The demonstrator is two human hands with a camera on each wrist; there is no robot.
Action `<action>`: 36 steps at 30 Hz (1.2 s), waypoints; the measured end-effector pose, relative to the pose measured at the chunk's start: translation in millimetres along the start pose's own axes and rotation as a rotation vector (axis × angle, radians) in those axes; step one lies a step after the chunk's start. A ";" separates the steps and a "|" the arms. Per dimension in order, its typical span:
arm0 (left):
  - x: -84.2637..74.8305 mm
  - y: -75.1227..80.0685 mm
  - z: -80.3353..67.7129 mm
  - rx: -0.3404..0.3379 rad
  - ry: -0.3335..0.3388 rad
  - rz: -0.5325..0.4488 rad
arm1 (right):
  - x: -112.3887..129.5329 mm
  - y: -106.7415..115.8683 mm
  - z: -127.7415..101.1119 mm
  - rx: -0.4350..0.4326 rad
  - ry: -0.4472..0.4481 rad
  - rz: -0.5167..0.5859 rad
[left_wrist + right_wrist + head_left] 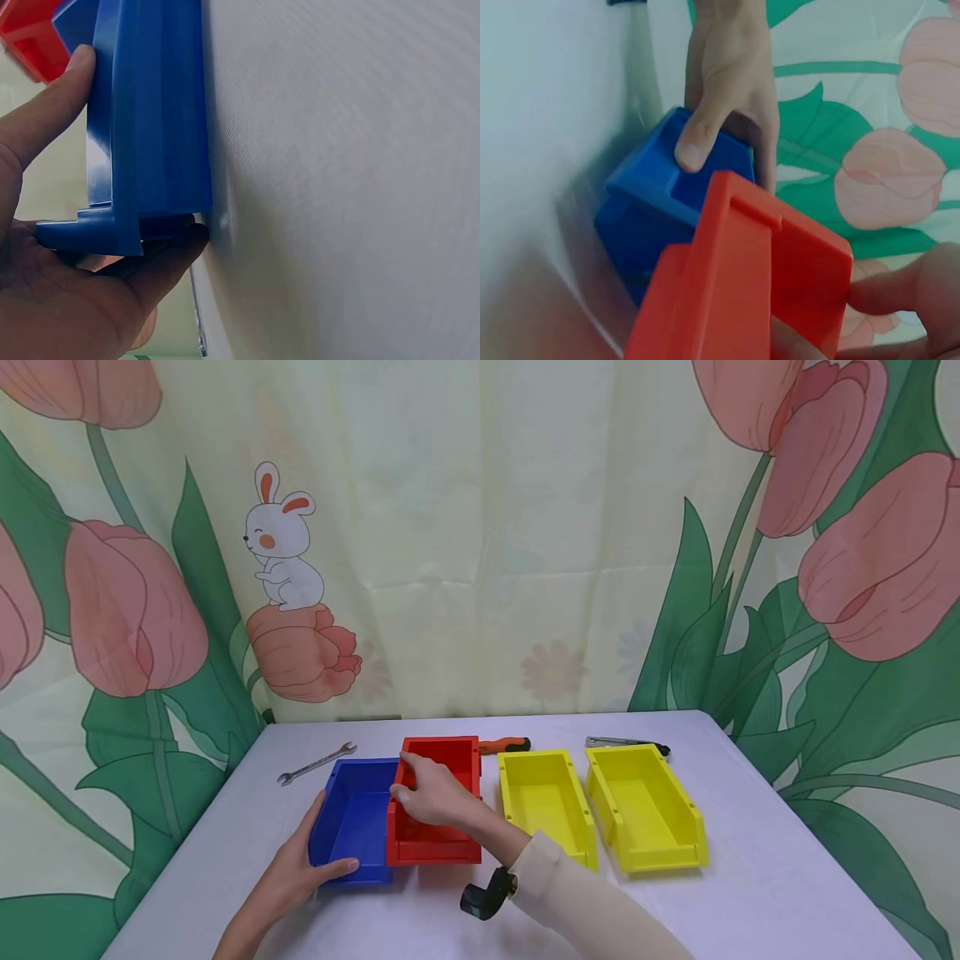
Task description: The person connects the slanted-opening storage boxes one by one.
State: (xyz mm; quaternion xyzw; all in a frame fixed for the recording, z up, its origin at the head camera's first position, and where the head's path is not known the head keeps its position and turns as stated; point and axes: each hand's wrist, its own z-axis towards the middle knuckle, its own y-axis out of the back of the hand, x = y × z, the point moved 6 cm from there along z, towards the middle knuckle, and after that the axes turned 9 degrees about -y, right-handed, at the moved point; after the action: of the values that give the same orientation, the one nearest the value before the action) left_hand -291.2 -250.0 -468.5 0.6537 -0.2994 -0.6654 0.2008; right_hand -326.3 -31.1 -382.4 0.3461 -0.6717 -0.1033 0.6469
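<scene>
The left hand (296,870) grips the near front corner of the blue bin (352,818): its thumb lies curled over the bin's low front lip while the other fingers (161,259) wrap under and along the outer left wall, as the left wrist view shows. The right hand (435,793) holds the red bin (442,843), thumb and fingertips pinching the top of its left wall, the palm arched over the bin's open inside. The red bin sits just right of the blue one, their side walls touching, and in the right wrist view the red wall rides slightly above the blue rim. Both bins rest on the pale table (750,893). Further right stand two yellow bins (600,802) side by side. Behind the bins lie a wrench (315,764), an orange-handled tool (504,745) and a metal tool (626,743). A tulip-and-rabbit curtain (480,527) hangs behind. No writing or label can be read on any of them.
</scene>
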 end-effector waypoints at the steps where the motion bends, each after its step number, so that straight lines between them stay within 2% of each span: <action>1: 0.3 -0.2 -0.2 0.000 0.000 0.000 | -0.2 -0.9 -0.2 -0.004 -0.010 0.028; 4: 1.1 -0.4 -1.0 0.001 0.001 -0.006 | -0.4 -3.1 -0.7 -0.007 -0.031 0.105; 8: 0.8 -0.2 -1.1 -0.002 0.003 -0.008 | -0.5 -4.4 -1.1 -0.007 -0.041 0.153; 30: 1.8 -1.5 -1.6 -0.013 0.047 0.036 | -13.0 -8.3 2.4 0.050 -0.038 0.282; 36: 0.9 -2.3 -1.7 -0.018 0.053 0.055 | -15.2 -10.2 4.1 0.056 -0.043 0.280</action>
State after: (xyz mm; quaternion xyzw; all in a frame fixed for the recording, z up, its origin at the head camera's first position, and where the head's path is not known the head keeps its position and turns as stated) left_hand -289.2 -249.2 -470.6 0.6607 -0.3059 -0.6447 0.2330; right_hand -327.9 -30.9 -401.1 0.2644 -0.7299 -0.0006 0.6304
